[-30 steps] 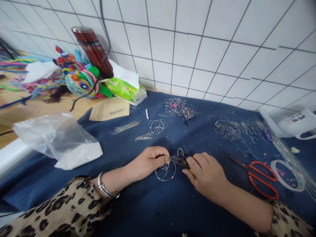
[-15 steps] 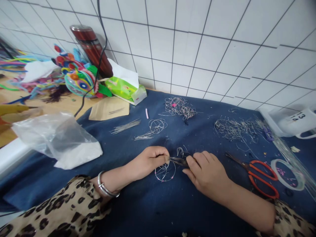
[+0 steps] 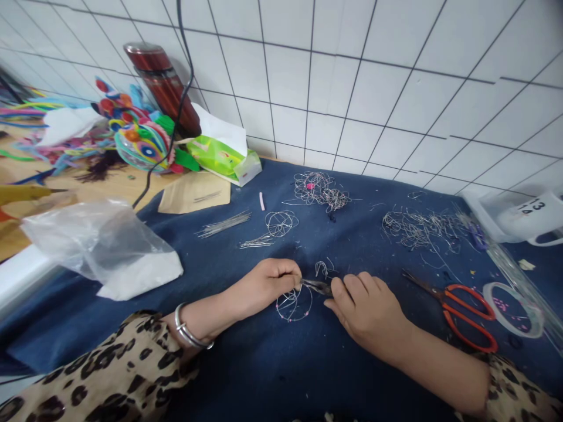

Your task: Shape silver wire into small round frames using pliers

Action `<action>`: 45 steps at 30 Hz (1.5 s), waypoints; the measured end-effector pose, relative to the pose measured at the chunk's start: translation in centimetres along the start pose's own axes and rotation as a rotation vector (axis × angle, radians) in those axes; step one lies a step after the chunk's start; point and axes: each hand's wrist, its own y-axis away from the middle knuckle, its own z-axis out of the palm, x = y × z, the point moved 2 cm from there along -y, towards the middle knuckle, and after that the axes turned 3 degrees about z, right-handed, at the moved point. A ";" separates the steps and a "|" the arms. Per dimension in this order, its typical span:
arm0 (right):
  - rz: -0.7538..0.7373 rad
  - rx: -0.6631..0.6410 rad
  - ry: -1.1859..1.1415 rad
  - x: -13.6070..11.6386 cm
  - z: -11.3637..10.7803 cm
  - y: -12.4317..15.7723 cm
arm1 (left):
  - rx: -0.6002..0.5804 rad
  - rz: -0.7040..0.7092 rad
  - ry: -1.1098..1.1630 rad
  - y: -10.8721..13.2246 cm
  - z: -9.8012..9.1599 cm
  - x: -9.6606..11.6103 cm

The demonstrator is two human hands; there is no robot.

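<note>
At the lower centre of the frame, the left hand [image 3: 270, 285] had its thumb and forefinger pinched together on the upper edge of a beaded wire ring [image 3: 289, 319]. The ring hung just below those fingertips, over the dark blue cloth [image 3: 352, 381], with small pink beads along its lower curve. The right hand [image 3: 369, 305], right of centre, was closed around the handles of a pair of pliers [image 3: 319, 286], whose nose pointed left and met the ring at the left fingertips; whether the jaws gripped the wire was too small to tell. Just above the pliers lay a small curl of wire [image 3: 321, 269].

Silver bangles [image 3: 188, 334] circled the left wrist, beside a leopard-print sleeve [image 3: 109, 372]. Above the left hand, near mid-frame, lay an openwork wire piece [image 3: 281, 224] and a bundle of straight wires [image 3: 224, 224]. Orange-handled scissors [image 3: 440, 297] lay at the lower right, beside a round white dish [image 3: 489, 302] with pink beads inside. A red thermos [image 3: 162, 88] stood at the upper left, behind a green tissue pack [image 3: 217, 158].
</note>
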 end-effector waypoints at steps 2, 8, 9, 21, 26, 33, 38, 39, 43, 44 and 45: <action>-0.001 0.007 0.006 -0.1 0.0 0.0 | -0.003 -0.001 -0.004 -0.1 0.0 0.0; -0.005 0.022 0.016 -0.2 -0.1 0.0 | -0.016 -0.030 0.002 -0.1 0.0 -0.3; -0.006 0.021 0.017 -0.2 -0.1 0.0 | -0.019 -0.039 0.010 -0.1 0.0 -0.4; 0.012 0.022 -0.006 -0.2 0.2 0.2 | -0.033 -0.048 0.062 -0.2 -0.1 -1.0; 0.096 -0.052 -0.183 0.1 0.8 0.1 | -0.033 -0.033 0.106 -0.1 -0.1 -1.1; 0.198 -0.115 -0.384 0.3 0.8 -0.1 | -0.039 -0.026 0.140 -0.1 -0.1 -1.3; 0.242 -0.152 -0.517 0.5 0.9 0.0 | -0.039 -0.021 0.121 -0.1 -0.1 -1.0; 0.245 -0.151 -0.535 0.5 0.9 0.0 | -0.040 -0.023 0.119 -0.1 -0.2 -0.9; 0.238 -0.139 -0.558 0.6 1.0 0.0 | -0.041 -0.036 0.108 -0.1 -0.2 -0.7; 0.234 -0.140 -0.559 0.6 1.0 0.0 | -0.043 -0.036 0.105 0.0 -0.2 -0.7; 0.231 -0.142 -0.562 0.6 1.0 0.0 | -0.044 -0.034 0.102 0.0 -0.3 -0.6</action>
